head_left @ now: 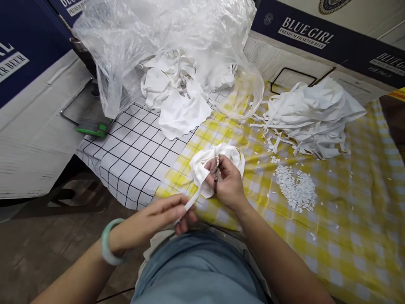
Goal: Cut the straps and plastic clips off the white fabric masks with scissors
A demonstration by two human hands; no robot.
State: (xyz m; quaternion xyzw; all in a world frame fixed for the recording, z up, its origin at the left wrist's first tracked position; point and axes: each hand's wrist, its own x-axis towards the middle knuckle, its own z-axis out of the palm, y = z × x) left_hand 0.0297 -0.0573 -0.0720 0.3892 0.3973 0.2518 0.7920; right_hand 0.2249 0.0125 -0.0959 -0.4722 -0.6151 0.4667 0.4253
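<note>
My left hand (169,213), with a pale green bangle on its wrist, pinches the end of a narrow white strap (194,198). The strap runs taut up to a white cloth piece (232,154) lying crumpled on the table. Over that cloth, my right hand (229,183) is closed around small metal scissors (217,162); the fingers hide most of them. Its fingertips are close to the upper end of the strap, and whether they grip the cloth too is hidden.
Right of my hands lies a heap of tiny white clippings (297,190). Behind it rests a stack of strapped white cloth pieces (313,114). More white pieces (183,114) spill from a clear plastic bag (171,29). Cardboard boxes (303,59) border the checked table cover (357,198).
</note>
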